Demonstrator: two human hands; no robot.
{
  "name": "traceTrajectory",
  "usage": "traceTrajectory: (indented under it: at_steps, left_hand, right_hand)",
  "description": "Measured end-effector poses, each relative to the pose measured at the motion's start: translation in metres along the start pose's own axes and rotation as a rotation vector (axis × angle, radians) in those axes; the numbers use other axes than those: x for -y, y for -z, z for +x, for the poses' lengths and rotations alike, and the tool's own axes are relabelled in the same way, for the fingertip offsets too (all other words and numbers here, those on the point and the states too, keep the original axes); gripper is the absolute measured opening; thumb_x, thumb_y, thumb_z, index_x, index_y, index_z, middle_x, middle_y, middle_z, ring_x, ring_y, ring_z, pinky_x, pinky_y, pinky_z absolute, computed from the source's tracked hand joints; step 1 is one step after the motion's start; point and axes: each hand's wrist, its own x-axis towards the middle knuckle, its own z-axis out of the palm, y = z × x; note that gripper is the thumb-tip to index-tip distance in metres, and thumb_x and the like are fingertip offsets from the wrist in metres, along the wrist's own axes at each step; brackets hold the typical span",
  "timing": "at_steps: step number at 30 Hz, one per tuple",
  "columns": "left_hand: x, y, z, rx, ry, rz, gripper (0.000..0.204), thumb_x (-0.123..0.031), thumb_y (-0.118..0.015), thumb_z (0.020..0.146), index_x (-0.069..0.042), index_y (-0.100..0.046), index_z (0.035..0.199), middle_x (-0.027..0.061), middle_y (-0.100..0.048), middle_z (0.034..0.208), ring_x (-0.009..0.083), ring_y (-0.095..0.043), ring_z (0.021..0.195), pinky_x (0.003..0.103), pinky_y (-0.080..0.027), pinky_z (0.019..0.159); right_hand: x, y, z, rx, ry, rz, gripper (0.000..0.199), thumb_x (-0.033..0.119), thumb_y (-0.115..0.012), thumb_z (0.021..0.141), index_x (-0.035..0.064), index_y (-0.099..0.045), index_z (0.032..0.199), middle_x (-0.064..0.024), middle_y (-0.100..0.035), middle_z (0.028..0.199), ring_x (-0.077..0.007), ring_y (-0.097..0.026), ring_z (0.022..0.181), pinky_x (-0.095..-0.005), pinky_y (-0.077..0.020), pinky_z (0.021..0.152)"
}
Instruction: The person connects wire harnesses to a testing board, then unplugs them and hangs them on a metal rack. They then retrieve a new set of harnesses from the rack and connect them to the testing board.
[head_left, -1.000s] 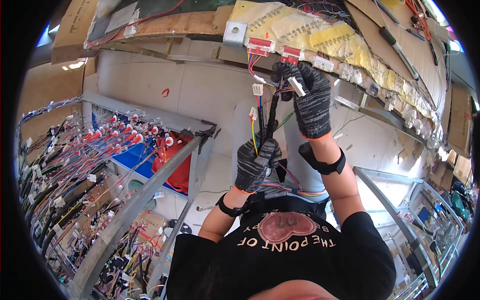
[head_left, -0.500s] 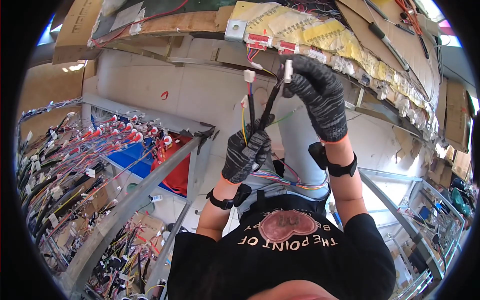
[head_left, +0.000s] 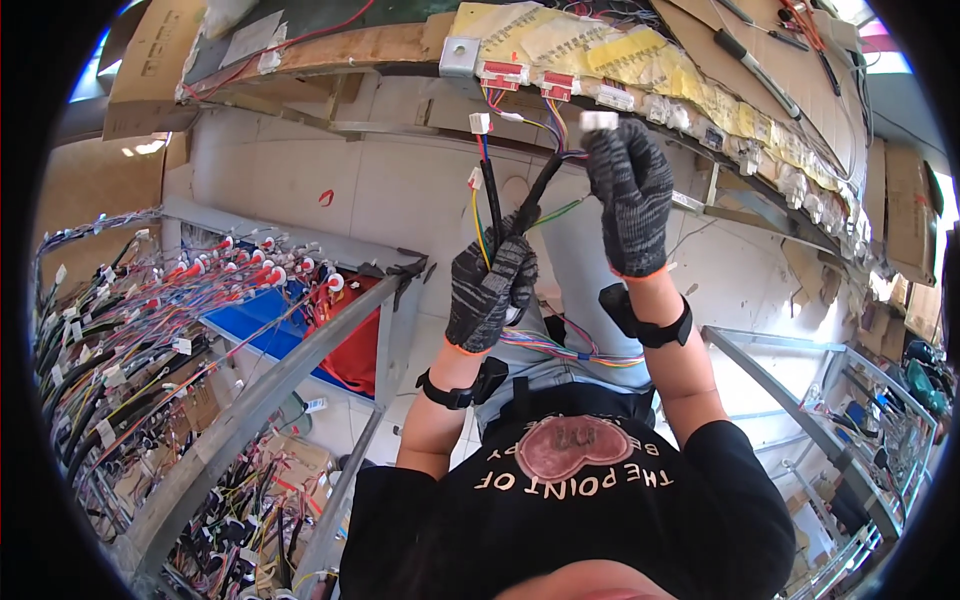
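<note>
wire bundle (head_left: 515, 215) is rising from left hand (head_left: 487, 290) toward the far board | left fingers are gripping it | right hand (head_left: 630, 195) fingers are pinching white connector (head_left: 598, 121) above, right

A tilted assembly board (head_left: 400, 45) of bare wood runs across the top of the view, curving down to the right. On it sit a small grey bracket (head_left: 458, 55), two red-and-white connector blocks (head_left: 528, 78) side by side, and a long run of yellow paper labels (head_left: 640, 60) with white connectors (head_left: 665, 105) along their lower edge. A red wire (head_left: 300, 40) trails over its left part. To the left, a sloped metal rack (head_left: 250, 400) carries bundles of wire harnesses (head_left: 110, 340), some with red-tipped ends (head_left: 260, 262). On the right stands a grey metal frame (head_left: 800, 420).
</note>
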Motion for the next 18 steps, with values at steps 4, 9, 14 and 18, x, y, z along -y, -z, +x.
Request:
traceTrajectory:
  at_steps: [4,9,14,18]
  left_hand:
    - [0.011,-0.008,0.007,-0.123,-0.028,0.045,0.036,-0.016,-0.048,0.091,0.003,-0.047,0.122,-0.0033,-0.047,0.059,0.0014,-0.04,0.042,0.015,-0.029,0.037]
    - [0.014,-0.006,0.011,-0.075,0.007,-0.011,0.032,-0.015,-0.05,0.091,0.001,-0.049,0.118,-0.0021,-0.049,0.061,0.0024,-0.041,0.045,0.016,-0.031,0.038]
    - [0.013,-0.011,0.009,-0.037,0.029,-0.066,0.026,-0.014,-0.052,0.09,0.0,-0.052,0.111,-0.0006,-0.051,0.063,0.0035,-0.042,0.047,0.016,-0.033,0.04]
    - [0.014,-0.013,0.006,-0.043,0.032,-0.052,0.027,-0.017,-0.051,0.091,-0.001,-0.053,0.111,-0.0003,-0.051,0.062,0.0043,-0.042,0.045,0.017,-0.033,0.04]
  right_hand:
    - [-0.025,0.009,0.002,-0.293,-0.085,-0.06,0.01,0.012,-0.057,0.086,0.0038,-0.063,0.088,0.0049,-0.056,0.068,-0.0004,-0.039,0.053,-0.0163,-0.0276,0.046]
    - [-0.025,0.014,0.009,-0.315,-0.108,-0.151,0.009,0.011,-0.059,0.085,0.0045,-0.065,0.086,0.0059,-0.056,0.067,-0.0001,-0.041,0.054,-0.0163,-0.0292,0.048]
    - [-0.022,0.021,0.011,-0.249,-0.097,-0.153,0.009,0.011,-0.059,0.085,0.004,-0.066,0.086,0.0059,-0.056,0.067,-0.0002,-0.041,0.054,-0.0165,-0.0292,0.048]
    - [-0.022,0.019,0.015,-0.253,-0.157,-0.138,0.011,0.012,-0.059,0.085,0.0038,-0.066,0.085,0.006,-0.055,0.065,-0.0008,-0.04,0.052,-0.0174,-0.0284,0.046]
